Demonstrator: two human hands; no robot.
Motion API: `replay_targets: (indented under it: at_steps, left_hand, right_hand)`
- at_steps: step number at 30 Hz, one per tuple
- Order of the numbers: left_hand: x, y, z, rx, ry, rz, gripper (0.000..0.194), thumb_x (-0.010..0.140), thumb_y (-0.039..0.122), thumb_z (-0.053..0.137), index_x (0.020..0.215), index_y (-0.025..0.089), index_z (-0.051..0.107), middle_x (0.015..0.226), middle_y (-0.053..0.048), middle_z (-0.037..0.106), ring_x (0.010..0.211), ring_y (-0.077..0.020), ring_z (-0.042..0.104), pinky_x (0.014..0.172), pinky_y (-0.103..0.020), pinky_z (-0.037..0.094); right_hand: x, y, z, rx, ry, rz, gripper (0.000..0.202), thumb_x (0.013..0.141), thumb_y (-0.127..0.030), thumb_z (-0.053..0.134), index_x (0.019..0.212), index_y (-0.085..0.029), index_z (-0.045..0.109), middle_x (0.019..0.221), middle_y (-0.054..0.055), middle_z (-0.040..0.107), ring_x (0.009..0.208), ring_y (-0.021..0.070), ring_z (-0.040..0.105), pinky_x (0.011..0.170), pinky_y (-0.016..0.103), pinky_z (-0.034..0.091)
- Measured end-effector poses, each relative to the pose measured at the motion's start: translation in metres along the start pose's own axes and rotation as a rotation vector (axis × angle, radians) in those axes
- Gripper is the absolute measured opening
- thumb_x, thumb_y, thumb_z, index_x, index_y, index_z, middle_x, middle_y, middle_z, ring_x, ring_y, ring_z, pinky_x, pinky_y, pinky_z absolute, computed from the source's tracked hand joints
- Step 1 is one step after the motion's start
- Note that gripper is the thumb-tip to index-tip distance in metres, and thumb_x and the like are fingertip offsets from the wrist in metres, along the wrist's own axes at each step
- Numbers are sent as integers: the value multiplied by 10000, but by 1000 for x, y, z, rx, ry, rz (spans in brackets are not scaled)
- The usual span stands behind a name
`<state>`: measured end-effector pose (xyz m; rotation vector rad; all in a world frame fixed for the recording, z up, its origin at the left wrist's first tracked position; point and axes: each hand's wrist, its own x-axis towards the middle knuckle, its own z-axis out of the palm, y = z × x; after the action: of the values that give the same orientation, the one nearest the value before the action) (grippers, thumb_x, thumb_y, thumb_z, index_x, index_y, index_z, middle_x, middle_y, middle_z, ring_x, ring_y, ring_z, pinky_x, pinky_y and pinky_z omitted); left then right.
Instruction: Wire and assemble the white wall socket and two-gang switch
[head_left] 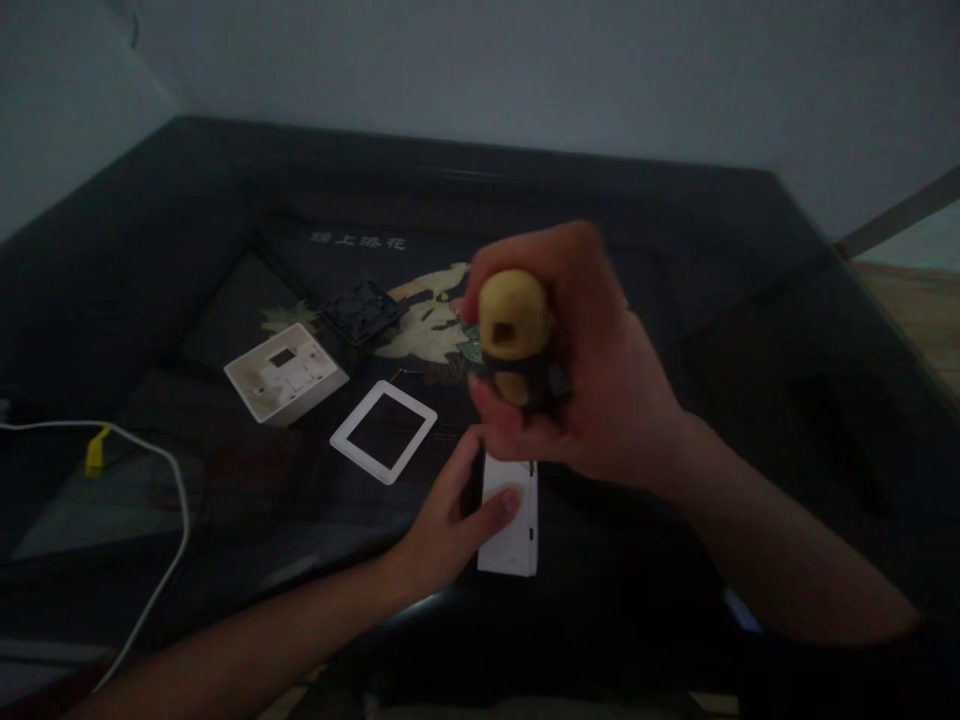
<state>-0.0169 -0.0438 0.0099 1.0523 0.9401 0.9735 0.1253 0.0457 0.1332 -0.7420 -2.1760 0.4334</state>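
My right hand (592, 350) is closed around a yellow and black screwdriver (514, 315), its handle end facing me. The screwdriver's shaft and tip are hidden behind the handle and fist. Just below, my left hand (457, 510) grips a white plastic switch panel (508, 545), thumb lying across its face. Small dark slots show along the panel's right edge, and its far end disappears under my right hand. Left of my hands lies a white square frame (347, 440) with an open middle.
A white mounting box (285, 405) stands open side up at the left. Beyond it sits a black module (361, 312). A white cable (180, 480) with a yellow tag (95, 452) curves along the left of the dark glossy table (712, 270). Walls border its far side.
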Motion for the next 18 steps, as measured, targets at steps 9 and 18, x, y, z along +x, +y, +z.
replay_targets:
  at_steps: [9,18]
  left_hand:
    - [0,-4,2,13,35,-36,574,826,592,671,1245,204,618,1141,-113,715,1227,-333,580,1105,-515,405]
    - [-2,-2,2,79,18,-42,692,825,661,621,1337,203,538,1140,-129,703,1185,-349,596,1090,-531,414]
  right_hand:
    - [34,-11,30,7,-705,-127,449,876,-128,536,1312,-170,441,754,-39,622,550,99,494,496,231,291]
    - [30,-7,27,101,-634,-164,470,888,-158,561,1340,-167,435,886,-42,673,656,79,571,569,210,369]
